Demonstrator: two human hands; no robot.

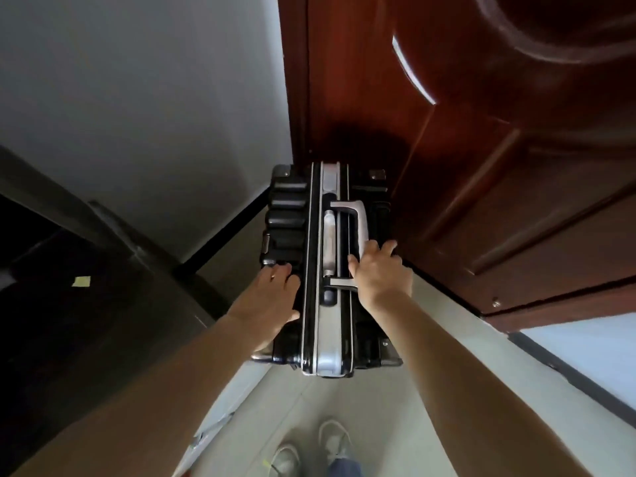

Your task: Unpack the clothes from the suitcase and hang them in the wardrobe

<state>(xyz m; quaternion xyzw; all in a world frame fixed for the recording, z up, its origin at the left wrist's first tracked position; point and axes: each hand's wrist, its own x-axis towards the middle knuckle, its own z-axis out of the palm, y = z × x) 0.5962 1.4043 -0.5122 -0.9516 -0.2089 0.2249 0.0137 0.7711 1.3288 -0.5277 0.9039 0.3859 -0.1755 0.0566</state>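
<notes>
A black hard-shell suitcase [289,215] with a silver frame stands closed on the floor in front of me, against a dark red wooden door. My right hand [380,271] grips the silver side handle [358,222] of the suitcase, fingers curled over it. With its fingers spread, my left hand [275,294] lies flat on the ribbed black shell on the suitcase's left side. No clothes are in view.
A dark red wooden door [481,149] fills the upper right. A white wall [137,98] rises on the left, with dark furniture [86,270] bearing a yellow note at the lower left. My feet in pale shoes [309,452] stand on the light floor below.
</notes>
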